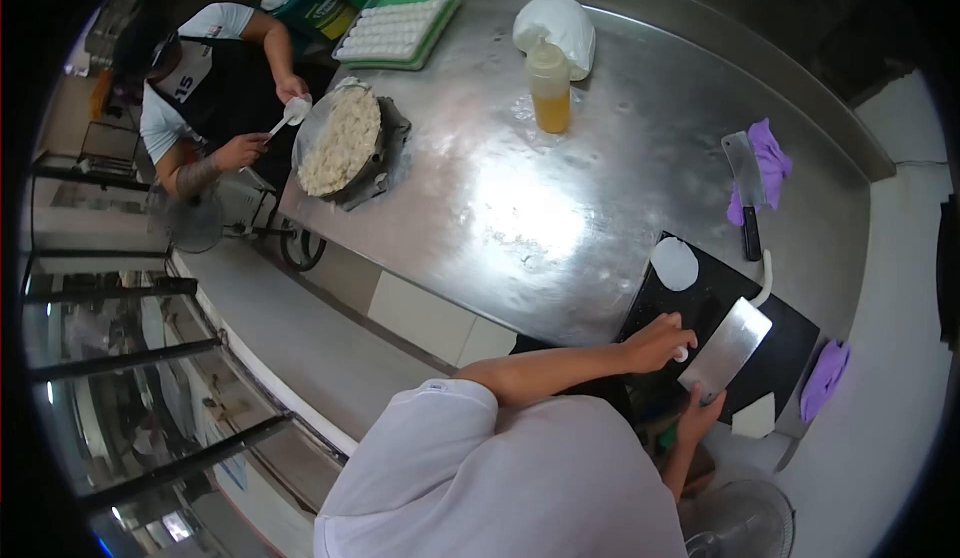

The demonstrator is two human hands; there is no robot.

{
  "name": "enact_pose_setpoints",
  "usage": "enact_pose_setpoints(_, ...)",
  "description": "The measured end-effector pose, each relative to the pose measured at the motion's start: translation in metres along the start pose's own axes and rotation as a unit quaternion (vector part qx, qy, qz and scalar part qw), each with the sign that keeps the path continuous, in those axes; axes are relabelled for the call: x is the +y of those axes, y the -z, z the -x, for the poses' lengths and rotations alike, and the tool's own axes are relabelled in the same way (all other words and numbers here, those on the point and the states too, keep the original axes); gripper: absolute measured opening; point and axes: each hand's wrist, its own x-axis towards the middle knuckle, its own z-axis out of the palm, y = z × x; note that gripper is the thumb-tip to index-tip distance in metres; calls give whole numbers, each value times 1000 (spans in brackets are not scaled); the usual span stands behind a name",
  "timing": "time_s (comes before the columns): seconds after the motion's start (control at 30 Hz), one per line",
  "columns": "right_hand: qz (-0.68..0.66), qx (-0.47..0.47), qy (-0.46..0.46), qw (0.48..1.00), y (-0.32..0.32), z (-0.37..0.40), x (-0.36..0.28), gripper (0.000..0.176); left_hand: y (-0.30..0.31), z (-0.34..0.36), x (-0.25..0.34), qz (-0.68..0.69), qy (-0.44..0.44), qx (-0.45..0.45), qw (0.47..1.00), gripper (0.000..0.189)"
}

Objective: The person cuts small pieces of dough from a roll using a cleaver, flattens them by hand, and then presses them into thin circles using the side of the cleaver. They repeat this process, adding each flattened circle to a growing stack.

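Observation:
My left hand (pixel 660 344) is closed, its fingertips at a small white dough piece (pixel 681 355) over the black board (pixel 790 343). Closer to the bottom of the view, my right hand (pixel 701 415) grips the lower end of a broad metal cleaver (pixel 730 348); its handle is mostly hidden. The blade lies at a slant over the board. A flat round white dough sheet (pixel 675 264) rests at the board's upper left corner. Touching the blade's far end is a curved white dough strip (pixel 767 280).
A second cleaver (pixel 744 173) lies on a purple cloth (pixel 771 163). The metal table (pixel 440 248) bears an oil bottle (pixel 549 88), a white bag (pixel 567 33), a tray of white pieces (pixel 400 28) and a filling bowl (pixel 342 143). A co-worker (pixel 200 98) stands at the left.

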Motion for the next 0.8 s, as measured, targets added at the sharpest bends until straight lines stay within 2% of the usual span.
enact_pose_setpoints(0.03,-4,9,-11,1000,0,0,37,45,4,-4,-3,3,-23,-34,999,12)
enact_pose_setpoints(0.07,0,24,-25,999,-4,13,30,45,6,-8,-7,11,-47,-76,996,9)
enact_pose_setpoints(0.13,-27,98,-66,993,-10,33,1,46,8,-29,-10,-63,-48,-196,978,11)
enact_pose_setpoints(0.2,114,181,20,977,-8,59,50,44,-2,-42,-9,-110,-85,-215,967,12)
enact_pose_setpoints(0.27,25,204,-27,978,-11,85,16,39,-25,-49,-26,-301,-131,-292,898,12)
enact_pose_setpoints(0.3,8,213,-93,973,-14,103,22,34,-21,-56,-25,-323,-106,-364,867,13)
enact_pose_setpoints(0.33,-14,222,-146,964,-14,119,32,29,-34,-72,-24,-338,-65,-419,840,19)
enact_pose_setpoints(0.37,-11,253,-164,954,-17,132,42,29,-45,-79,-27,-354,-51,-432,828,33)
enact_pose_setpoints(0.4,23,273,-158,949,-25,151,53,26,-48,-91,-12,-372,-2,-470,801,58)
enact_pose_setpoints(0.43,60,281,-153,945,-31,168,54,24,-53,-94,-8,-399,-2,-457,795,72)
enact_pose_setpoints(0.47,59,294,-167,939,-31,175,45,24,-54,-100,0,-395,12,-469,790,71)
enact_pose_setpoints(0.53,-105,283,-358,884,-35,187,19,33,-60,-104,13,-420,18,-474,774,71)
enact_pose_setpoints(0.57,-113,295,-364,876,-40,191,16,33,-63,-102,15,-424,6,-484,766,71)
enact_pose_setpoints(0.63,-117,323,-346,873,-41,190,19,34,-71,-103,14,-436,-8,-474,765,59)
enact_pose_setpoints(0.67,-122,332,-342,870,-41,191,28,34,-76,-108,12,-439,-19,-473,763,59)
enact_pose_setpoints(0.73,-166,343,-283,880,-38,187,47,30,-83,-122,-3,-266,40,-608,747,41)
enact_pose_setpoints(0.77,-171,346,-277,880,-30,183,51,30,-83,-128,-18,-71,107,-606,785,30)
enact_pose_setpoints(0.8,-195,332,-276,881,-20,179,48,31,-89,-127,-19,-77,105,-606,785,30)
